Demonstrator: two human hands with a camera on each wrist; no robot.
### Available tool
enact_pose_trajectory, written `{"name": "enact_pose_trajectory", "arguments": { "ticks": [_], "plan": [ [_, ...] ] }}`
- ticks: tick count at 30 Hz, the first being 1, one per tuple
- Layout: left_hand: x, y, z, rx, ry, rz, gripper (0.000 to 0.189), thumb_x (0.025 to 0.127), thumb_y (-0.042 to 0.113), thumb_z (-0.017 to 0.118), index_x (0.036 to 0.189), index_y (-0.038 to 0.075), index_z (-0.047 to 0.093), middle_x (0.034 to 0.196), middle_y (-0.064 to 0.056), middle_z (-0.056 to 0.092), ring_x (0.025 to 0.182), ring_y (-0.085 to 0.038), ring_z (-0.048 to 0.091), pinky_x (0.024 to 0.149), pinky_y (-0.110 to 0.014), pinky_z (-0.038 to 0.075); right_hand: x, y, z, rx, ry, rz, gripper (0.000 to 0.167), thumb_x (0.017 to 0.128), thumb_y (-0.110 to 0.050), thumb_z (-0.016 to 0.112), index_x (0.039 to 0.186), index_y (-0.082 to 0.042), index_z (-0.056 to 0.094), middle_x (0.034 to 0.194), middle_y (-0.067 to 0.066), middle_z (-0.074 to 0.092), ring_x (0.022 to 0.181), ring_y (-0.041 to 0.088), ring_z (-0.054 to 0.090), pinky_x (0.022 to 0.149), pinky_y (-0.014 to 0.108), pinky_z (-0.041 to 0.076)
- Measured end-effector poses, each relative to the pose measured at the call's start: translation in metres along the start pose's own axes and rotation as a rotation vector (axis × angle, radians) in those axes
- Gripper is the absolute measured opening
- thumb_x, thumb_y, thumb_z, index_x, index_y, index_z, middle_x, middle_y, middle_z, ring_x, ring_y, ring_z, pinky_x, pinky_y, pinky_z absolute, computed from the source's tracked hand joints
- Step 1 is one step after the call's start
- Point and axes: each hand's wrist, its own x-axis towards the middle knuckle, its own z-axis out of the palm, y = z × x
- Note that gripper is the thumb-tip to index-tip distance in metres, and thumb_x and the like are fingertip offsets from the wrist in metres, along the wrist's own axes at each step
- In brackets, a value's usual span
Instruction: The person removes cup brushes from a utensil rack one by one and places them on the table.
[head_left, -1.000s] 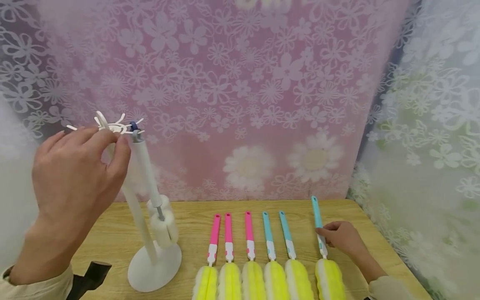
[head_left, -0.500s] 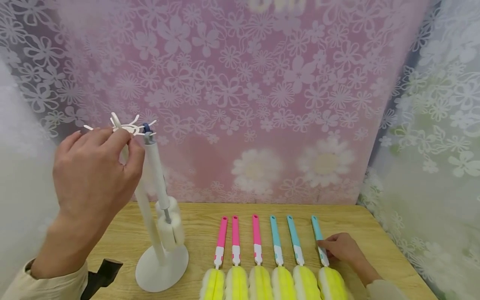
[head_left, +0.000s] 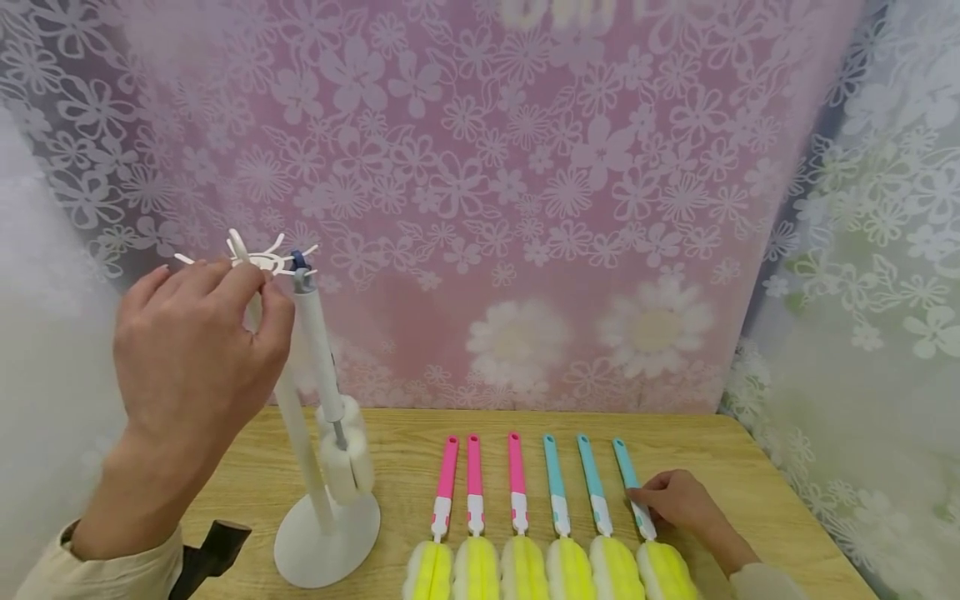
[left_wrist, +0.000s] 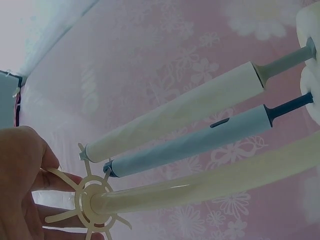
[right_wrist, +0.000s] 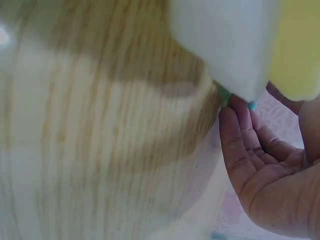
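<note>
My right hand pinches the handle of a blue-handled sponge brush at the right end of a row. Its yellow and white head fills the top of the right wrist view. Up at the left, my left hand holds the hooked ring on top of a white stand. In the left wrist view its fingers lie behind the ring's spokes. Two cup brushes hang from the hooks: a white one and a blue-grey one, their white sponge heads pointing down.
Beside the held brush lie two more blue-handled brushes and several with pink handles, heads towards me. The stand's round base is on the wooden table. A pink floral curtain hangs behind.
My right hand has moved the rightmost brush left and nearer, its head now beside the others. The view has shifted slightly. My left hand keeps its place at the ring.
</note>
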Motion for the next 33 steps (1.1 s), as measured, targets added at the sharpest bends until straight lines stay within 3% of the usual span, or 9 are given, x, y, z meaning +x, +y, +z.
{"name": "enact_pose_trajectory", "arguments": {
  "ticks": [5,9,13,19,23,29,33],
  "plan": [
    [-0.001,0.001,0.000,0.003,-0.013,0.002,0.044,0.094,0.028,0.037,0.088,-0.003,0.068,0.084,-0.022,0.067,0.076,-0.044,0.061,0.092,-0.056,0.040,-0.005,0.002,-0.008,0.003,-0.004,-0.005,0.042,0.090,-0.038,0.063,0.089,0.004,0.066,0.073,0.004,0.063,0.063,0.018,0.059,0.060,0.035,0.052],
    [-0.003,0.000,0.001,-0.014,-0.003,-0.001,0.043,0.094,0.027,0.036,0.086,-0.003,0.067,0.083,-0.021,0.067,0.078,-0.043,0.060,0.092,-0.055,0.040,-0.013,-0.004,-0.020,0.048,-0.014,-0.015,0.045,0.094,-0.037,0.057,0.100,0.007,0.063,0.084,0.009,0.064,0.072,0.023,0.061,0.062,0.037,0.051],
    [-0.004,-0.002,0.001,-0.029,0.004,-0.007,0.044,0.092,0.026,0.035,0.090,-0.003,0.069,0.088,-0.021,0.068,0.084,-0.043,0.060,0.093,-0.054,0.040,-0.021,-0.021,-0.030,0.071,-0.019,-0.092,0.045,0.095,-0.036,0.056,0.108,0.007,0.062,0.101,0.013,0.065,0.084,0.026,0.064,0.071,0.040,0.054],
    [-0.001,-0.003,0.001,-0.033,0.014,0.001,0.046,0.091,0.024,0.034,0.091,-0.004,0.071,0.089,-0.021,0.068,0.085,-0.042,0.061,0.091,-0.054,0.042,-0.041,-0.086,-0.023,0.134,0.010,-0.290,0.041,0.095,-0.035,0.056,0.115,0.001,0.062,0.107,0.010,0.065,0.091,0.023,0.065,0.079,0.037,0.055],
    [-0.003,-0.002,0.002,-0.037,0.020,-0.008,0.044,0.090,0.022,0.036,0.090,-0.003,0.072,0.088,-0.020,0.069,0.084,-0.040,0.062,0.090,-0.054,0.041,-0.051,-0.138,0.002,0.223,-0.021,-0.418,0.037,0.095,-0.034,0.056,0.115,-0.002,0.063,0.103,0.006,0.066,0.091,0.018,0.065,0.080,0.032,0.054],
    [-0.005,0.000,0.005,-0.064,-0.002,-0.039,0.044,0.091,0.025,0.036,0.091,-0.002,0.071,0.091,-0.020,0.069,0.090,-0.041,0.061,0.101,-0.053,0.035,-0.062,-0.208,0.047,0.335,-0.070,-0.601,0.030,0.095,-0.035,0.057,0.111,-0.011,0.066,0.099,0.001,0.067,0.089,0.015,0.065,0.077,0.030,0.054],
    [-0.004,-0.002,0.005,-0.058,0.022,-0.030,0.044,0.092,0.027,0.039,0.090,-0.002,0.071,0.091,-0.020,0.069,0.093,-0.043,0.060,0.103,-0.052,0.034,-0.067,-0.252,0.076,0.436,-0.078,-0.719,0.027,0.095,-0.031,0.058,0.112,-0.012,0.067,0.100,-0.001,0.067,0.091,0.013,0.064,0.079,0.030,0.053]
  ]
}}
